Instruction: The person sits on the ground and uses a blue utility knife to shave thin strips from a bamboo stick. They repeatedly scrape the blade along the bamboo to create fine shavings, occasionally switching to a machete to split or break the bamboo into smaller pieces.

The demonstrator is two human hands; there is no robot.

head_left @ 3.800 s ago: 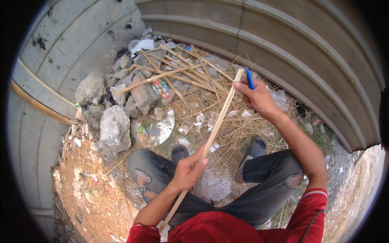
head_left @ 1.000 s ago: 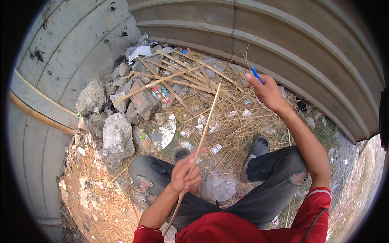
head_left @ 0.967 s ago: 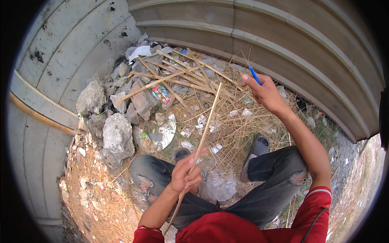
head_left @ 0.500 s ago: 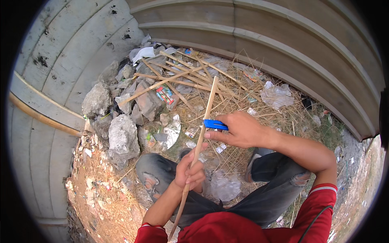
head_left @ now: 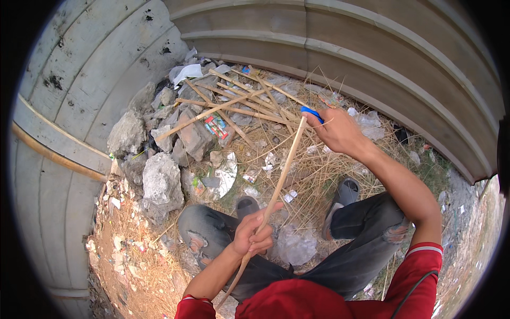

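Observation:
A long, pale wooden stick (head_left: 285, 167) slants up and away from my lap. Around its lower part my left hand (head_left: 254, 234) is closed, with the index finger stretched out along the wood. My right hand (head_left: 336, 130) grips a blue box cutter (head_left: 313, 114) right at the stick's far tip. The cutter's blade is too small to make out. A thin, curled sliver hangs by the right fingers. Beyond both hands, several similar sticks (head_left: 234, 102) lie crossed in a loose pile on the ground.
Rough grey stones (head_left: 161, 179) are heaped at the left. A ribbed metal wall (head_left: 361, 50) runs along the back, and a pale panel (head_left: 106, 69) stands at the left. Straw, wood shavings and plastic scraps (head_left: 366, 125) litter the ground. My sandalled feet (head_left: 345, 194) rest close in front.
My right hand has slid the box cutter up and to the right along the stick, from its upper part to its tip. The stick has tilted further right.

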